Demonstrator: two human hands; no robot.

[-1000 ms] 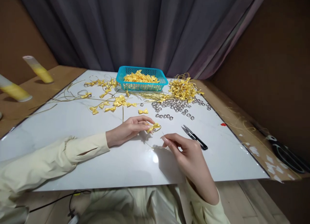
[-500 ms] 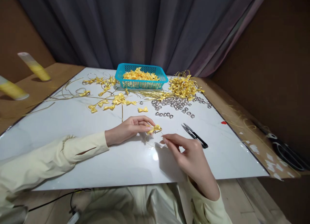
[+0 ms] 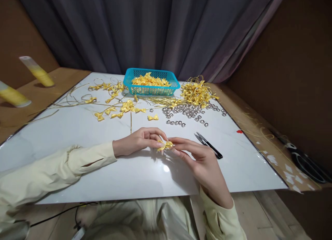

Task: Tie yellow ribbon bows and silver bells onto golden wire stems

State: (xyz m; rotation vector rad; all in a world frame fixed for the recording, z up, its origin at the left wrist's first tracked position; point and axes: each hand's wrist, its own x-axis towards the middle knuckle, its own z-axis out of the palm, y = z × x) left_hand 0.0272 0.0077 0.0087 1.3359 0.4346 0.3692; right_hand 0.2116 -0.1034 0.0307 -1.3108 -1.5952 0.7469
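Between finger and thumb, my left hand (image 3: 141, 141) pinches a yellow ribbon bow (image 3: 167, 145) above the white tabletop. My right hand (image 3: 199, 157) meets it from the right, fingertips closed at the bow's right end, where the gold cord was; the cord itself is mostly hidden by the fingers now. A bit of silver shows under the bow, too small to make out fully. Just beyond my hands lies a single loose yellow bow (image 3: 153, 117). Black thread snips (image 3: 209, 145) rest to the right of my right hand.
A blue basket (image 3: 151, 91) of yellow bows stands at the back. Beside it are a heap of corded bows (image 3: 197, 92) and many silver beads (image 3: 185, 110). Bows and gold cords (image 3: 131, 120) lie left. Yellow spools (image 3: 38, 72) stand far left; black scissors (image 3: 306, 162) lie far right.
My right hand has moved left and up to the bow, its fingertips now touching the bow's end. The cord loop below has gone from sight. My left hand has lowered slightly.
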